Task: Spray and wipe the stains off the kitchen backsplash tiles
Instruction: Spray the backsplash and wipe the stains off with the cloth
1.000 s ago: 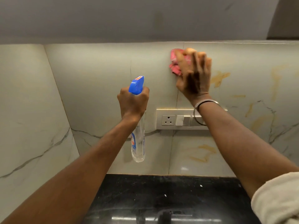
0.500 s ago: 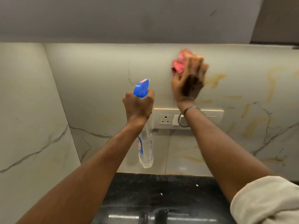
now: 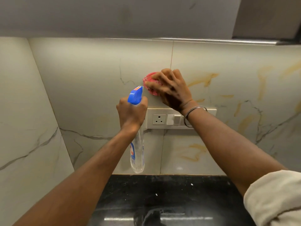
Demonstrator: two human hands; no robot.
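My left hand (image 3: 131,114) grips the neck of a clear spray bottle (image 3: 137,154) with a blue trigger head, held upright in front of the marble-look backsplash (image 3: 84,88). My right hand (image 3: 172,89) presses a crumpled pink cloth (image 3: 150,82) against the tile just above the switch plate, fingers curled over it. Most of the cloth is hidden under the hand. Yellow-orange stains (image 3: 203,80) streak the tiles to the right of the cloth, and more stains (image 3: 193,152) lie below the switch plate.
A cream switch plate (image 3: 164,119) with a socket sits on the wall between my arms. A black stone counter (image 3: 162,198) runs below the tiles. A grey cabinet underside (image 3: 130,17) hangs overhead. A side wall (image 3: 21,119) closes in on the left.
My right hand has wiped the pink cloth down and to the left, from high on the tile to just above the switch plate. The left hand keeps the bottle in about the same place.
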